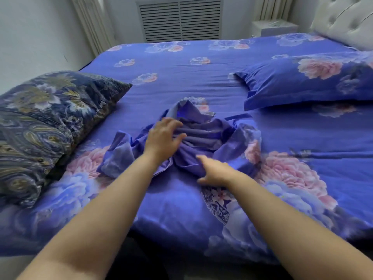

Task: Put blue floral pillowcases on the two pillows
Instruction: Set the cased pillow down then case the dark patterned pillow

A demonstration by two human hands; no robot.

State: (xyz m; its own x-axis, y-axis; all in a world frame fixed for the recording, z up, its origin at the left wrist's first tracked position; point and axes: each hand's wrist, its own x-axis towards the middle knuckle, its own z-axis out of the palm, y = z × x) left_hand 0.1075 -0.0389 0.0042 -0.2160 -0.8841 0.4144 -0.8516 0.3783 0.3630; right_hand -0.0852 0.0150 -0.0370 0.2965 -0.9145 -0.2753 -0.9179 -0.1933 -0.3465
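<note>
A crumpled blue floral pillowcase (pixel 205 136) lies bunched in the middle of the bed. My left hand (pixel 163 136) rests on its gathered folds with the fingers curled into the cloth. My right hand (pixel 212 170) grips the pillowcase's near edge, fingers tucked under the fabric. At the left lies a pillow in a dark navy paisley cover (pixel 46 122). At the right lies a second pillow (pixel 306 81) inside a blue floral pillowcase.
The bed carries a blue floral duvet (pixel 181 215) that reaches the near edge. A white tufted headboard (pixel 347 19) stands at the far right, with a small white bedside unit (pixel 274 27) behind the bed. A vent grille (pixel 181 19) sits in the far wall.
</note>
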